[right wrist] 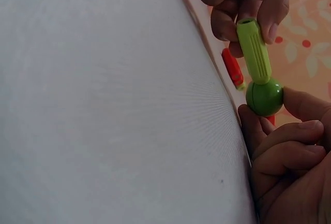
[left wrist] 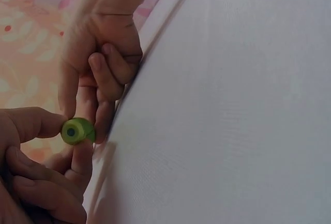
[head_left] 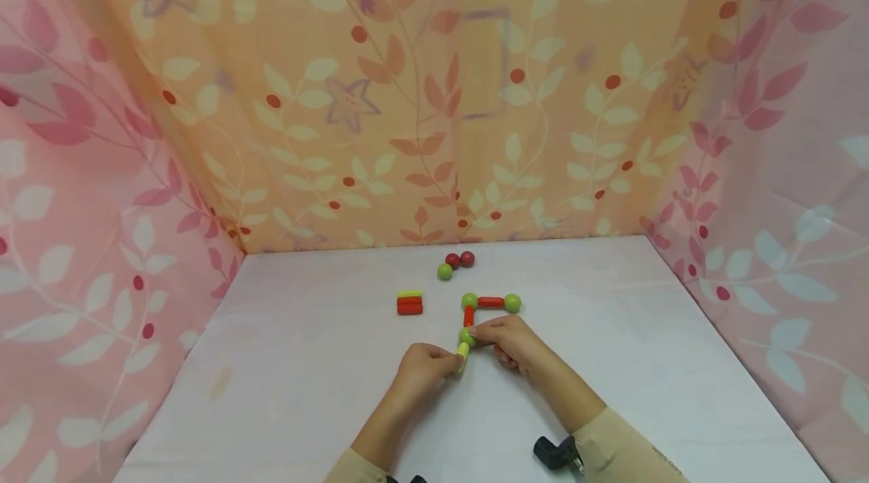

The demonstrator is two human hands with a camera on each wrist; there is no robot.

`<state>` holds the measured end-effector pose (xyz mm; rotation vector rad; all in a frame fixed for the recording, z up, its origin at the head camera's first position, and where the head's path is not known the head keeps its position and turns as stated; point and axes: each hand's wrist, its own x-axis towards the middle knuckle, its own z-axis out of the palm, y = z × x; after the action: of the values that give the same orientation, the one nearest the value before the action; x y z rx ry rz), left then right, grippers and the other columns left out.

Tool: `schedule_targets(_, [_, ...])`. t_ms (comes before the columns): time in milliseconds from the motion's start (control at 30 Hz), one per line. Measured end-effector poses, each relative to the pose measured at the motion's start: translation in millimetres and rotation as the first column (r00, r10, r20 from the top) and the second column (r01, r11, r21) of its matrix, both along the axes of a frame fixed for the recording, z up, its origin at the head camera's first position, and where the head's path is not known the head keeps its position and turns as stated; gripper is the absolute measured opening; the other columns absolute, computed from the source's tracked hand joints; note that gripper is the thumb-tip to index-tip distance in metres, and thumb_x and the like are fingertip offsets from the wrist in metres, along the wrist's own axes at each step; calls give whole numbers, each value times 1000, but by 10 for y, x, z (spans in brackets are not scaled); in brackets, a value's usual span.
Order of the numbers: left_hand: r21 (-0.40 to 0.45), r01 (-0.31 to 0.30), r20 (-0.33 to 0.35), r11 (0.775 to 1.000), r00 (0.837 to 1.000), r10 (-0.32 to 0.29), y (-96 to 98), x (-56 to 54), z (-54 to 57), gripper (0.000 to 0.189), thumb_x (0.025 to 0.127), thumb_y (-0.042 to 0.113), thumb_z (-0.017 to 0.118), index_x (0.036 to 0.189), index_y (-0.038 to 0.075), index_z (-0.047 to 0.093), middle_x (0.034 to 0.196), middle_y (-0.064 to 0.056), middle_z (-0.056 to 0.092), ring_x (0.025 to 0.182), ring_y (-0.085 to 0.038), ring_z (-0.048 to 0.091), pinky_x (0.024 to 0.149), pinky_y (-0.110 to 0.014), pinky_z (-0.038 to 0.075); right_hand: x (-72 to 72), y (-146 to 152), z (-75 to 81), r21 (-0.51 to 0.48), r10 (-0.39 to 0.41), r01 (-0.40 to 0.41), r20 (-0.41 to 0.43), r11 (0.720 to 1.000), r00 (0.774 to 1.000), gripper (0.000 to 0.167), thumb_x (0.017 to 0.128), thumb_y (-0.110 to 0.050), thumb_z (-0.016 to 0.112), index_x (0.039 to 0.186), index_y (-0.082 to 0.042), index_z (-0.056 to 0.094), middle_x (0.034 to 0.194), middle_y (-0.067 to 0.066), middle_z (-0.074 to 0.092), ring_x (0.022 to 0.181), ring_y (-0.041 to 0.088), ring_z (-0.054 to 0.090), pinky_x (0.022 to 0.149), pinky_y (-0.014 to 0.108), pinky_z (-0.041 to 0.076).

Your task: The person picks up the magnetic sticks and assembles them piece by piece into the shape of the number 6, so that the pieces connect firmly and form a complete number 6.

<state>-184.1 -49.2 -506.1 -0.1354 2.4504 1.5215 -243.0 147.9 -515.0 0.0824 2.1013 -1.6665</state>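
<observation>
My left hand (head_left: 422, 370) pinches a yellow-green rod (right wrist: 254, 50) between thumb and fingers. The rod's upper end meets a green ball (right wrist: 265, 97), which my right hand (head_left: 519, 345) pinches from the right. In the head view a red rod (head_left: 469, 316) runs from that ball up to a second green ball (head_left: 470, 301). From there another red rod (head_left: 491, 302) leads right to a third green ball (head_left: 512, 303), making an angular chain. The left wrist view shows the rod end-on, with a dark round spot at its tip (left wrist: 71, 132).
Left of the chain lie two red rods (head_left: 409, 309) and a yellow-green rod (head_left: 409, 293), side by side. Farther back sit two red balls (head_left: 467, 259) and a green ball (head_left: 444, 272). Patterned curtains (head_left: 421, 90) enclose the white table (head_left: 305, 362) at the back and sides.
</observation>
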Motion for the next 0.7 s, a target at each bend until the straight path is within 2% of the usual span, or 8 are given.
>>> schedule_targets(133, [7,-10,-9,1000,1000,10,18,12,5,22,74,35,71,73,14,72,77,3,63,74,-15,51,59,-28,40,20,-20,22,8,-12,12,-4,1000,1000,38,69,-45,75,92,-15,73,90,7,68,37,9,33,35,23,24])
schedule_targets(333, [67,-30,-11,997,999,31,72,35,-28,22,74,32,71,72,11,72,75,2,65,73,-14,52,58,-28,39,41,-42,4,0,-30,30,-5,1000,1000,38,70,-45,74,92,-14,73,90,6,68,36,9,32,34,23,24])
schedule_targets(467, [106,-52,17,993,999,51,124,56,-43,21,75,30,71,71,9,73,74,2,66,75,-13,52,61,-27,38,59,-55,0,-1,-40,40,-1,999,999,38,70,-45,74,92,-14,72,89,6,69,36,9,32,34,23,24])
schedule_targets(700, [121,-120,86,985,990,110,175,115,-19,22,75,32,71,72,11,73,75,3,67,82,-15,52,68,-31,37,75,-77,37,22,-66,66,-19,998,998,36,70,-42,75,91,-14,72,88,5,68,36,8,32,34,22,24])
